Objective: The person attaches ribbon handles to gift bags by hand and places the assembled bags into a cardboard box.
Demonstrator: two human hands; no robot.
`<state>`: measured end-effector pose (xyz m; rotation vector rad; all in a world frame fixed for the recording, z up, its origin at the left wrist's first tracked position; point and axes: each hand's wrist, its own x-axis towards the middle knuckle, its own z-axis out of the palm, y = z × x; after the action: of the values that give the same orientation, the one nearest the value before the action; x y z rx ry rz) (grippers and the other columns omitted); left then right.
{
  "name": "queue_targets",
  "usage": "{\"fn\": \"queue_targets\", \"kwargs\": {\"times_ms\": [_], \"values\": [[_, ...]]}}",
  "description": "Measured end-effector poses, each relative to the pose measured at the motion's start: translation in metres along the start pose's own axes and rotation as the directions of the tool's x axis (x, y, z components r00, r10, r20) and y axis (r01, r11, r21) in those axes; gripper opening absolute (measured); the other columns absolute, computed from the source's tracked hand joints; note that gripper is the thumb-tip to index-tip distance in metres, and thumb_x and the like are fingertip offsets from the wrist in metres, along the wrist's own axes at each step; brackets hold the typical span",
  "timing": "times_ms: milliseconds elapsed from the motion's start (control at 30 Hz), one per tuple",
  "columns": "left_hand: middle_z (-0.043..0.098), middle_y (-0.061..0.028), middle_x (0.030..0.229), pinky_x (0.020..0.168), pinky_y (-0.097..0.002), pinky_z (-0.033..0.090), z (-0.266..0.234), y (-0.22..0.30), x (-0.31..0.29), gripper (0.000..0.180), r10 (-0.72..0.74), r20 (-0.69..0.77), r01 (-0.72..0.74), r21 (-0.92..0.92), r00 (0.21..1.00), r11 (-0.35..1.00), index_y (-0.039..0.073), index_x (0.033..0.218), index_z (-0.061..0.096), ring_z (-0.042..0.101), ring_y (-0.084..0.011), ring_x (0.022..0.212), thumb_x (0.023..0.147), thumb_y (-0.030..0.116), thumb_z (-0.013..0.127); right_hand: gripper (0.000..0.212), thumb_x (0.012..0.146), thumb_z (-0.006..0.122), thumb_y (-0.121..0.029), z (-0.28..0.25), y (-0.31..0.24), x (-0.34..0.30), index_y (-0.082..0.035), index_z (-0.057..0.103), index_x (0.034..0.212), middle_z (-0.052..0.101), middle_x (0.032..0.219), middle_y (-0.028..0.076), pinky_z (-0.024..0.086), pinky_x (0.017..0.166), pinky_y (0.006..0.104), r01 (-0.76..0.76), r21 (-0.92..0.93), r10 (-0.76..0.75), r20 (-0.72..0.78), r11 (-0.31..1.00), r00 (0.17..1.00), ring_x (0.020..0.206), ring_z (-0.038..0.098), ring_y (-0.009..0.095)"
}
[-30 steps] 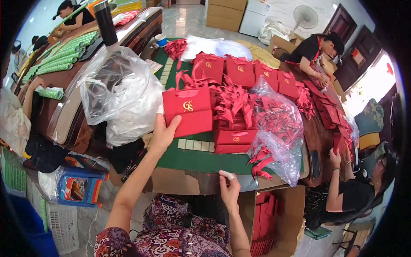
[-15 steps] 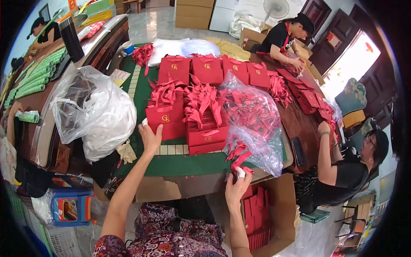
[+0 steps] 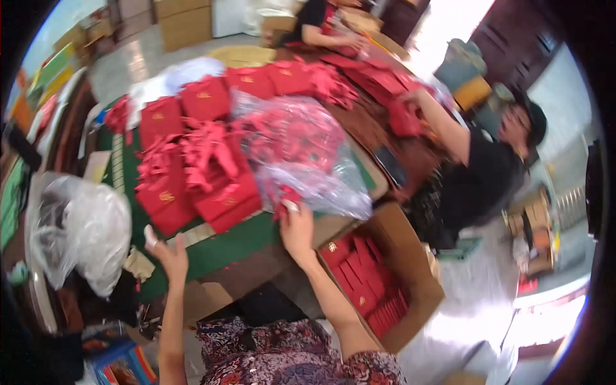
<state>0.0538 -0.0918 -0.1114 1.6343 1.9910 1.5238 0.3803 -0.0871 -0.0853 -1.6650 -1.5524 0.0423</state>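
Note:
My left hand (image 3: 169, 255), white tape on a fingertip, is held with its fingers apart over the table's near edge, just short of a red paper gift bag (image 3: 165, 196). It holds nothing. My right hand (image 3: 298, 235) pinches a red ribbon (image 3: 287, 196) at the near side of a clear plastic bag (image 3: 298, 138) full of red ribbons. Between the hands stands a second group of red gift bags (image 3: 226, 200), their ribbon handles heaped on top. Behind these, more red gift bags (image 3: 204, 98) form a row.
An open cardboard box (image 3: 410, 276) with red bags inside stands right of my right forearm. A clear sack of white material (image 3: 90, 224) is at left. A phone (image 3: 390, 167) lies near a co-worker (image 3: 491, 173) handling red bags. Another person (image 3: 324, 29) works at the far side.
The view has swung right and tilted. My left hand has come off the red gift bag it was touching. My right hand has moved farther in at the plastic bag, with ribbon at its fingertips.

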Motion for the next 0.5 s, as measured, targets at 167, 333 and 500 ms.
{"fn": "queue_targets", "kwargs": {"times_ms": [167,333,500], "values": [[0.033,-0.0195,0.143,0.103,-0.0447,0.042,-0.025,0.023,-0.05,0.066,0.078,0.175,-0.062,-0.094,0.981,0.994,0.006,0.15,0.034,0.042,-0.0338,0.13,0.091,0.004,0.065,0.052,0.08,0.075,-0.006,-0.035,-0.015,-0.029,-0.003,0.056,0.129,0.055,0.122,0.021,0.045,0.097,0.0457,-0.03,0.133,0.045,-0.111,0.991,0.993,0.113,0.053,0.041],[0.04,-0.0148,0.142,0.101,-0.0407,0.044,-0.038,0.066,-0.109,0.049,0.141,0.358,-0.088,-0.161,0.923,0.983,0.006,0.142,0.046,0.045,-0.028,0.128,0.094,0.0,0.058,0.034,0.081,0.073,-0.005,-0.07,0.004,-0.118,-0.006,0.067,0.115,0.058,0.116,0.014,0.048,0.095,0.0422,-0.189,0.253,0.215,-0.075,0.949,0.974,0.11,0.057,0.034],[0.054,-0.0171,0.126,0.093,-0.0366,0.044,-0.033,0.12,-0.169,0.036,0.323,0.497,-0.169,-0.33,0.805,0.929,0.001,0.127,0.057,0.053,-0.0306,0.116,0.091,-0.001,0.059,0.027,0.084,0.069,-0.006,-0.12,0.022,-0.193,-0.009,0.069,0.111,0.062,0.11,0.013,0.048,0.093,0.0404,-0.336,0.192,0.359,-0.106,0.922,0.927,0.105,0.06,0.033]]}}
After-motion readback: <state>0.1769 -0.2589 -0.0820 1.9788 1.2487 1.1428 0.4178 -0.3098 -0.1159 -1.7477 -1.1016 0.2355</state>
